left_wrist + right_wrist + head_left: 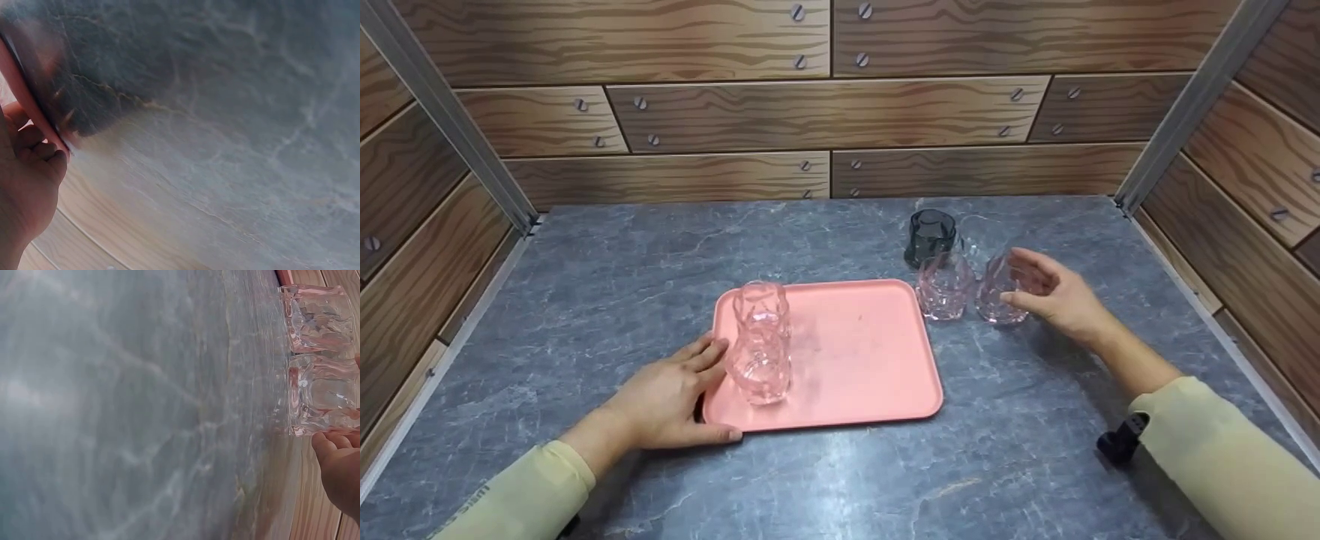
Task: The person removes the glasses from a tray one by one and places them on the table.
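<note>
A pink tray (855,352) lies on the table, and my left hand (667,397) grips its near left corner, thumb at the front edge and fingers at the left rim. Two clear glasses stand on the tray's left side, a far glass (761,304) and a near glass (761,371). To the right of the tray, my right hand (1061,296) holds a clear faceted glass (997,296) between thumb and fingers. Another clear glass (943,289) stands just left of it, by the tray's far right corner; the right wrist view shows both glasses side by side.
A dark grey glass (930,236) stands behind the clear ones, with another clear piece partly hidden beside it. Wood-patterned panels (832,112) wall in the back and both sides of the grey marbled table (840,480).
</note>
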{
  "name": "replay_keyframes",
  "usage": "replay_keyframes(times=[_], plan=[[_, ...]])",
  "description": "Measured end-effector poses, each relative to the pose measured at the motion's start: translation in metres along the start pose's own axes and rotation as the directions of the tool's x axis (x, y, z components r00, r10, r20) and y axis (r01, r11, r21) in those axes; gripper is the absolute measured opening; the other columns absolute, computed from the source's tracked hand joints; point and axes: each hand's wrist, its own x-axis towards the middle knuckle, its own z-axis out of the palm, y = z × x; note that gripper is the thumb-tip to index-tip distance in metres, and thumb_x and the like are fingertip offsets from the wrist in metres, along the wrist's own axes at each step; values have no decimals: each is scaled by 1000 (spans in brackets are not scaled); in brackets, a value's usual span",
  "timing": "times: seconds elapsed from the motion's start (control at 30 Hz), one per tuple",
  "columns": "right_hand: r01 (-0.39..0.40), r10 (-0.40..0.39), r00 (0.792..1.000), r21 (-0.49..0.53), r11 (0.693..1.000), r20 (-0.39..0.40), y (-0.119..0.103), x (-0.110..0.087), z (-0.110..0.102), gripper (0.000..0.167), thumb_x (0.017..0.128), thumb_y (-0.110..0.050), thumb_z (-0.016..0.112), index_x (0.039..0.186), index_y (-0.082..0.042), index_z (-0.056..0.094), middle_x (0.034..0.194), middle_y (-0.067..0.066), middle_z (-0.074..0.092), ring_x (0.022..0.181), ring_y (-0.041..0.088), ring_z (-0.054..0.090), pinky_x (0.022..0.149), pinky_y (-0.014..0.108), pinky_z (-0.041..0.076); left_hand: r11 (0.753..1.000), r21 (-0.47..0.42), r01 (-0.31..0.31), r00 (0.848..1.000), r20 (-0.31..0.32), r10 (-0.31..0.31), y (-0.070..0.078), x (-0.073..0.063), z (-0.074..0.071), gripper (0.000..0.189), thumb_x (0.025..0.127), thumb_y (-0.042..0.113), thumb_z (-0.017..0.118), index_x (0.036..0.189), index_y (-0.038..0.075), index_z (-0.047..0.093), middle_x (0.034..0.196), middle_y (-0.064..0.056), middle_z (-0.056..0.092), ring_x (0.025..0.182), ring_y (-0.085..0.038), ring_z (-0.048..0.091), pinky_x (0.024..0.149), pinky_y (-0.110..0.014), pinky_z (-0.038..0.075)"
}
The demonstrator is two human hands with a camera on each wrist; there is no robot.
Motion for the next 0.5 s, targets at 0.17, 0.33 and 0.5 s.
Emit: replay_keyframes(times=[0.17,0.33,0.5], plan=[[-34,36,998,-44,998,42,-4,-3,-2,90,97,-9,79,167,1,24,166,28,35,150,46,38,120,39,37,1000,-6,27,999,33,-27,0,-1,0,107,87,85,60,153,1,55,160,-27,44,152,-44,37,114,-55,45],[-51,61,995,-121,991,78,-18,-4,-13,98,95,-16,82,170,-6,19,170,27,26,154,48,30,122,56,28,999,-10,37,998,51,-37,0,0,0,109,87,86,58,155,1,53,162,-25,42,153,-44,35,114,-56,45],[3,3,999,-146,989,41,-43,-2,-23,97,94,-13,83,169,-6,21,169,27,27,154,48,30,122,43,32,999,-16,31,998,47,-31,-1,-1,-1,107,88,84,59,153,-1,54,161,-27,43,152,-46,36,114,-58,45]])
